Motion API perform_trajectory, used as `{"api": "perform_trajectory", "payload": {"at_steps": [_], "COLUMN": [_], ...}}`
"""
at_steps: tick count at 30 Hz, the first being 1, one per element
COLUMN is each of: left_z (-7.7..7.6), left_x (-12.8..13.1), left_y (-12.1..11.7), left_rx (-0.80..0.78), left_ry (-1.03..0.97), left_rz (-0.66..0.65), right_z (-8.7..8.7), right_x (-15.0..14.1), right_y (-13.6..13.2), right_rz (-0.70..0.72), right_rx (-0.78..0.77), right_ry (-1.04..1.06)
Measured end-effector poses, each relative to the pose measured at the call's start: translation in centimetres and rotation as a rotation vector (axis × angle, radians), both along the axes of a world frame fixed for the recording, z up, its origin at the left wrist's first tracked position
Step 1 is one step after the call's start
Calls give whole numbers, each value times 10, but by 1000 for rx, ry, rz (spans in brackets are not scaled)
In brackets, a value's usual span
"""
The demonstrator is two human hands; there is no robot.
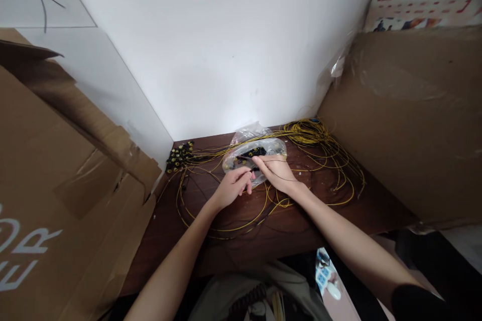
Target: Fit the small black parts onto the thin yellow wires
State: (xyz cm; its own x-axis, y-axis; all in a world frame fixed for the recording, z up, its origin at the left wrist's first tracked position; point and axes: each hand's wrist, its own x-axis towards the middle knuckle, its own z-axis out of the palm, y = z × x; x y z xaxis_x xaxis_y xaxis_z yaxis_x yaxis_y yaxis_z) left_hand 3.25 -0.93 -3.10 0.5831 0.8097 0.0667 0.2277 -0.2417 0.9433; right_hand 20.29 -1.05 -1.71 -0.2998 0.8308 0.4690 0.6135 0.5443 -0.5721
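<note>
Seen from the head camera, a person's bare hands meet over a dark brown wood-look tabletop [161, 246], at the near side of a crumpled clear plastic bag [248, 135] containing small black pieces with yellow ends [256, 152]. The left hand [234, 184] has its fingers curled, close together; the right hand [276, 170] brings its thumb forward over the bag. Whether either grips anything cannot be told. A thin dark wire [283, 178] crosses the right hand. Yellow-and-black cables [305, 133] coil behind to the right, while black connectors with yellow ends [179, 156] cluster at left, between brown cardboard boxes [422, 110].
</note>
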Motion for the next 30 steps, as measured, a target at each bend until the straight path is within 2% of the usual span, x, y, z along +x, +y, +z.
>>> {"api": "perform_trajectory", "payload": {"at_steps": [3, 9, 13, 20, 30], "left_z": [0, -3, -4, -2, 2], "left_x": [-1, -2, -1, 1, 1], "left_y": [-1, 0, 1, 0, -3], "left_rx": [6, 52, 74, 57, 42], "left_ry": [15, 24, 12, -4, -2], "left_rz": [11, 26, 16, 8, 34], "right_z": [1, -5, -5, -1, -5], "right_x": [0, -4, -3, 1, 4], "right_y": [0, 2, 1, 4, 8], "right_rz": [-5, 104, 93, -82, -192], "right_rx": [2, -64, -44, 9, 53], "right_ry": [19, -41, -60, -58, 25]}}
